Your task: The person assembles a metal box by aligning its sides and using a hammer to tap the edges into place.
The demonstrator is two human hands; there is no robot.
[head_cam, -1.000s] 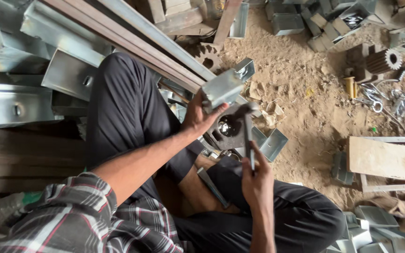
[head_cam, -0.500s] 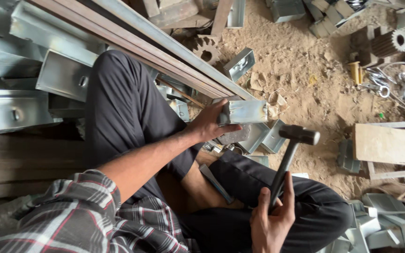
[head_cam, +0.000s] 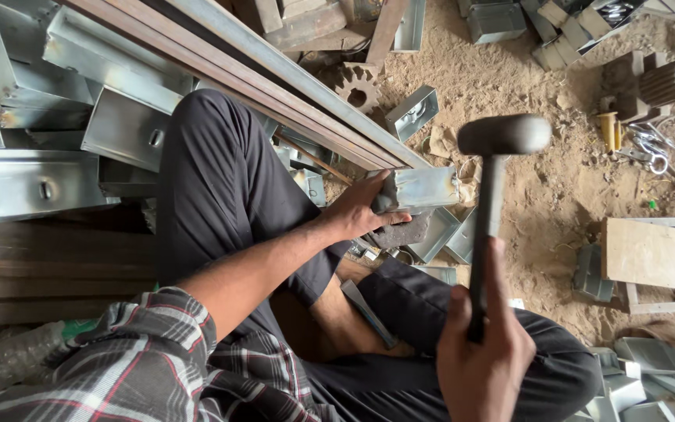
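Near the centre of the frame the left hand [head_cam: 357,212] is closed around a short piece of galvanised metal channel [head_cam: 419,188] and holds it down on a dark block [head_cam: 404,231] that lies just under it. The right hand [head_cam: 482,352], at the lower right of the frame, grips the handle of a hammer [head_cam: 494,180] firmly – its dark head is raised up, above and to the right of the channel, not touching it. The person sits on sandy ground [head_cam: 541,187] with legs in dark trousers. Long steel rails [head_cam: 275,74] run diagonally from the upper left toward the centre, just behind the channel. At the upper middle lies a rusty gear wheel [head_cam: 355,87] – beside it another small channel piece [head_cam: 412,112]. A wooden board [head_cam: 658,254] lies at the right edge.
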